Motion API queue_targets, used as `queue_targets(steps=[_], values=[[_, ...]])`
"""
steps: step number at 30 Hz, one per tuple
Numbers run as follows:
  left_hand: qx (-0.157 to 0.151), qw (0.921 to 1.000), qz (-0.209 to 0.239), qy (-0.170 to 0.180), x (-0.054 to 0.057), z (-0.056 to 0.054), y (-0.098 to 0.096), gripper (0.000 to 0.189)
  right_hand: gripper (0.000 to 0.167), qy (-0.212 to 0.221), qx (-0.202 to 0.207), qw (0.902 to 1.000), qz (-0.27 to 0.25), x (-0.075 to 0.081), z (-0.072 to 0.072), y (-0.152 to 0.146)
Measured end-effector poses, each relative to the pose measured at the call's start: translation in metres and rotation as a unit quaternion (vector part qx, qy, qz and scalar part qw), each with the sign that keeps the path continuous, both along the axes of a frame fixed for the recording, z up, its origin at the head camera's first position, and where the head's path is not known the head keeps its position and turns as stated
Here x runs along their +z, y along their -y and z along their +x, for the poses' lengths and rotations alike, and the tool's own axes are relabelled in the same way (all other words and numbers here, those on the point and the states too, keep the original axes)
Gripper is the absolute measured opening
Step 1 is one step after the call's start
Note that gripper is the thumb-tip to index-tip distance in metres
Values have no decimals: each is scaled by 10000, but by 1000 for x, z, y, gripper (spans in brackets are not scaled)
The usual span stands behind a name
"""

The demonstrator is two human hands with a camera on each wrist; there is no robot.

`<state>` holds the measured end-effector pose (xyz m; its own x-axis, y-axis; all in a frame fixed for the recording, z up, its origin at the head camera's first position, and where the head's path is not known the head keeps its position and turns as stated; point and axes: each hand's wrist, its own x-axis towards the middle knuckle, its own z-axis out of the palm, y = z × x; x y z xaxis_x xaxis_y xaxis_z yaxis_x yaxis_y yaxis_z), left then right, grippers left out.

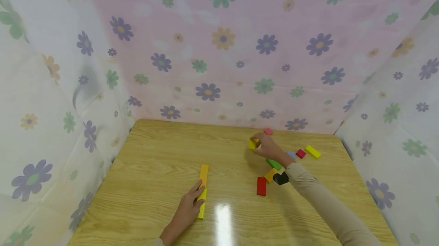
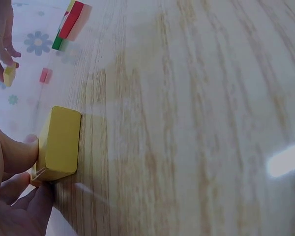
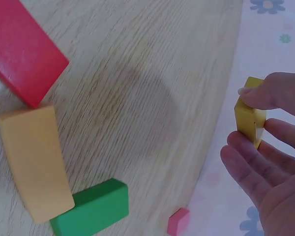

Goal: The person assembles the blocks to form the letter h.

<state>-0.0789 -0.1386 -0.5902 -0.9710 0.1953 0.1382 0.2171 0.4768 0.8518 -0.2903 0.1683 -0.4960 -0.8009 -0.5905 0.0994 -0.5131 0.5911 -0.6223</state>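
Two long blocks lie end to end on the table, an orange-yellow block (image 1: 204,171) on the far side and a yellow block (image 1: 201,211) nearer. My left hand (image 1: 186,208) grips them around where they meet; in the left wrist view its thumb and fingers hold the yellow block (image 2: 63,140) from two sides. Farther back on the right, my right hand (image 1: 269,148) pinches another yellow block (image 3: 248,115) between thumb and fingers. It is raised over the table, and its shadow falls on the wood.
Right of centre lie a red block (image 1: 261,186), an orange block (image 1: 270,175), a green block (image 1: 274,163) and a blue block (image 1: 291,155), partly behind the right sleeve. Beyond are a small red block (image 1: 300,153), a yellow block (image 1: 313,152) and a pink block (image 1: 268,131). Flowered cloth (image 1: 219,67) encloses the table.
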Motion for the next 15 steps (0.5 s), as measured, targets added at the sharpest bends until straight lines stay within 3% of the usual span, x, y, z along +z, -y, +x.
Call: queue_targets(steps=[9, 15], values=[[5, 10000, -37, 24, -1, -2, 0, 44, 43, -106, 179, 9998, 5, 6, 8, 20], [-16, 10000, 73, 26, -2, -1, 0, 44, 44, 114, 127, 9999, 28, 1, 11, 33]])
